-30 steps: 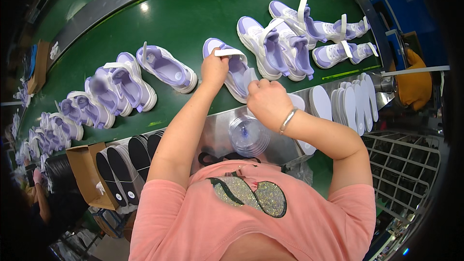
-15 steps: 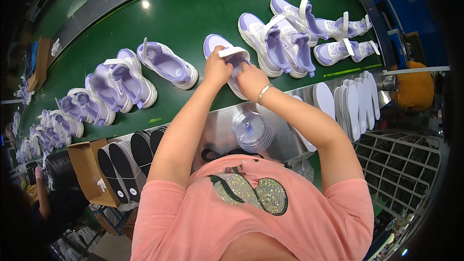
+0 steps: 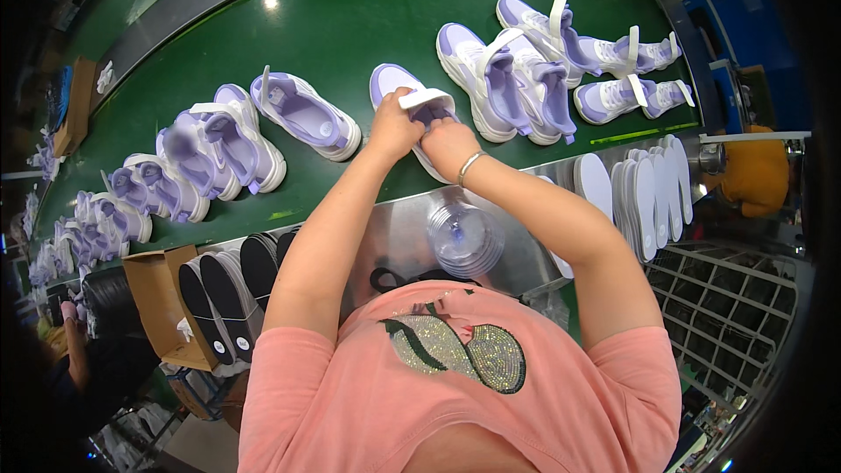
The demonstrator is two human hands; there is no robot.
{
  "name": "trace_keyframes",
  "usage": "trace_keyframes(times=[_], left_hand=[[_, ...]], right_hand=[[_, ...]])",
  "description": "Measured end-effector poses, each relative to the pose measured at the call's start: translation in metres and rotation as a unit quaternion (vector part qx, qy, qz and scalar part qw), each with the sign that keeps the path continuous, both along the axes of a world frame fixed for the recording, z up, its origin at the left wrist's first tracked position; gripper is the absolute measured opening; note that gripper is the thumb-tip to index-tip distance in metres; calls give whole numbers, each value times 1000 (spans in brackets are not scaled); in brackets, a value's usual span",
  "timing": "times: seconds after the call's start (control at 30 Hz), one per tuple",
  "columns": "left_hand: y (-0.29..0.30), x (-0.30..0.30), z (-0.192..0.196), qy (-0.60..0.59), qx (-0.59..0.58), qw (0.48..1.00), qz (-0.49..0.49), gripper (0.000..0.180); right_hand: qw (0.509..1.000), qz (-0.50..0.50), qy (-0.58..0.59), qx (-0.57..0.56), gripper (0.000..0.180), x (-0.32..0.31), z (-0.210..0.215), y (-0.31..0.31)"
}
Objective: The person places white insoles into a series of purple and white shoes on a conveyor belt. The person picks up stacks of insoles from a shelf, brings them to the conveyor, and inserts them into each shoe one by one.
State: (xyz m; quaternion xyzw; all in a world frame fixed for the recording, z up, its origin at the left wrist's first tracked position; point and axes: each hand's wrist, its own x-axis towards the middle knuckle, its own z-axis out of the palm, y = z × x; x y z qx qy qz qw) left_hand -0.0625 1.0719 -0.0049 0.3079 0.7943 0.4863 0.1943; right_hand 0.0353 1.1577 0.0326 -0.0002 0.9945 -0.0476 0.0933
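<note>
A white and lavender sneaker [image 3: 391, 79] lies in front of me on the green surface, its toe pointing away. My left hand [image 3: 396, 125] grips its left side by the raised white strap [image 3: 427, 96], thumb near the strap. At the shoe's opening is my right hand [image 3: 450, 149], a bracelet on its wrist. Its fingers are curled and bent into the opening; the fingertips and whatever they pinch are hidden. To the right stands a pair of matching sneakers [image 3: 460, 57]. A single sneaker [image 3: 307, 114] with its strap up lies to the left.
More sneakers [image 3: 232, 153] line the green table [image 3: 368, 9] on the left, others [image 3: 604, 101] on the right. White insoles [image 3: 635, 201] stand in stacks at the right edge, black ones [image 3: 210, 298] beside a cardboard box [image 3: 166, 307]. A clear plastic container [image 3: 464, 241] sits before me.
My right hand's fingers have curled more and sunk lower at the shoe's opening. The left hand keeps its grip. The whole view has shifted slightly.
</note>
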Motion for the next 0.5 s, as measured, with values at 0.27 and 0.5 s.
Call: trace_keyframes(times=[0.27,0.5], left_hand=[[-5,-3,-12,30,-26,999,18,38],[-8,-3,-3,-125,-19,991,37,24]], right_hand=[[970,-39,-233,-54,21,-38,-23,8],[992,-120,-2,-47,30,-34,-5,-12]])
